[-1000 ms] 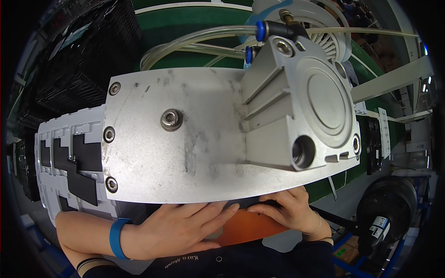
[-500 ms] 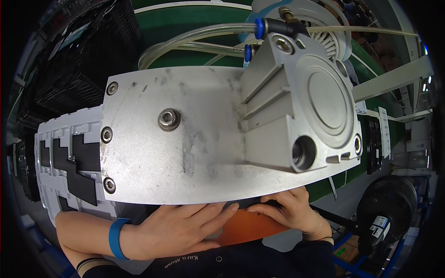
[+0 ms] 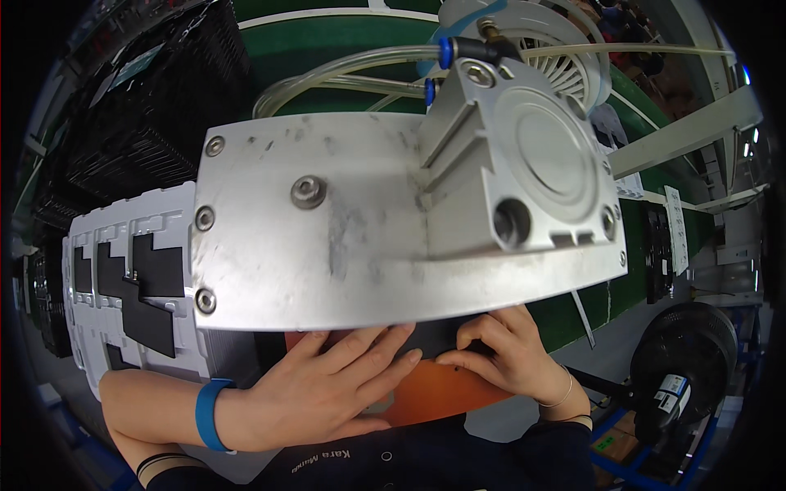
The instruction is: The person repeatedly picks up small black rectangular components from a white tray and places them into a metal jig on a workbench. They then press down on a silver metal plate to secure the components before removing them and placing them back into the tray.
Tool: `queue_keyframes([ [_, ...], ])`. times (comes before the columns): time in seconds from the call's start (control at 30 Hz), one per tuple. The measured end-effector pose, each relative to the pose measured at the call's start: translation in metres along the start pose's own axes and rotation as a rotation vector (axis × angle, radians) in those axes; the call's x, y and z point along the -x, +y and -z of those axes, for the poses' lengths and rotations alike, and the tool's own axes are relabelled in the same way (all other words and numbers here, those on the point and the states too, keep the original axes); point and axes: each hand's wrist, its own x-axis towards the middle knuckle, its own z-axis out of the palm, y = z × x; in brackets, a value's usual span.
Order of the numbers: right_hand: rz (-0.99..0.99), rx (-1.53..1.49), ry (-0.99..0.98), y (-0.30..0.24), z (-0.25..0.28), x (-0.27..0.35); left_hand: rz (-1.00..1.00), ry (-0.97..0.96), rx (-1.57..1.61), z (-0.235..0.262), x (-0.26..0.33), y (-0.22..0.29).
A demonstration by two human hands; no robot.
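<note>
Crates (image 3: 160,110), black, stacked: far left, beyond the left grip. Tray (image 3: 151,214), white, moulded: left of the left grip; carries flat black pieces (image 3: 149,323), probably set there to stay within reach. Wristband (image 3: 211,415), blue: behind the left grip. Left grip (image 3: 323,389): spread wide, palm down on the orange board, fingers outstretched; seemingly laid flat to steady it. Metal plate (image 3: 270,245), bolted: just beyond both grips, hiding whatever lies beneath. Hoses (image 3: 352,59), clear: well beyond the grips, over the green desk (image 3: 303,33). Orange board (image 3: 458,397): under the left grip, reaching to the right one. Dark piece (image 3: 434,337), flat: between the grips. Right grip (image 3: 520,356): narrow, thumb and forefinger curled at the dark piece, perhaps for finer control; whether pinched, cannot tell. Metal block (image 3: 565,164): beyond the right grip, on the plate. Fan (image 3: 565,69), white: farther beyond.
</note>
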Motion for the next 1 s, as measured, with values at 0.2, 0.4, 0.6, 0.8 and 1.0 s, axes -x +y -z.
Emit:
queue_keyframes([
  [0.2, -0.086, -0.146, -0.113, -0.007, 0.013, -0.008, -0.054, 0.18, 0.024, 0.001, -0.002, 0.0],
  [0.4, -0.348, -0.788, 0.074, -0.015, 0.011, 0.01, 0.219, 0.381, 0.631, 0.021, 0.004, -0.001],
  [0.6, -0.276, -0.945, 0.03, -0.06, -0.02, -0.022, 0.339, 0.438, 1.216, -0.005, 0.034, 0.005],
  [0.8, 0.099, -0.449, -0.169, -0.108, -0.044, -0.087, 0.682, 1.248, 0.796, 0.013, 0.175, 0.004],
  [1.0, 0.546, -0.03, -0.027, -0.132, -0.141, -0.154, 1.058, 1.619, 0.354, -0.023, 0.339, -0.037],
])
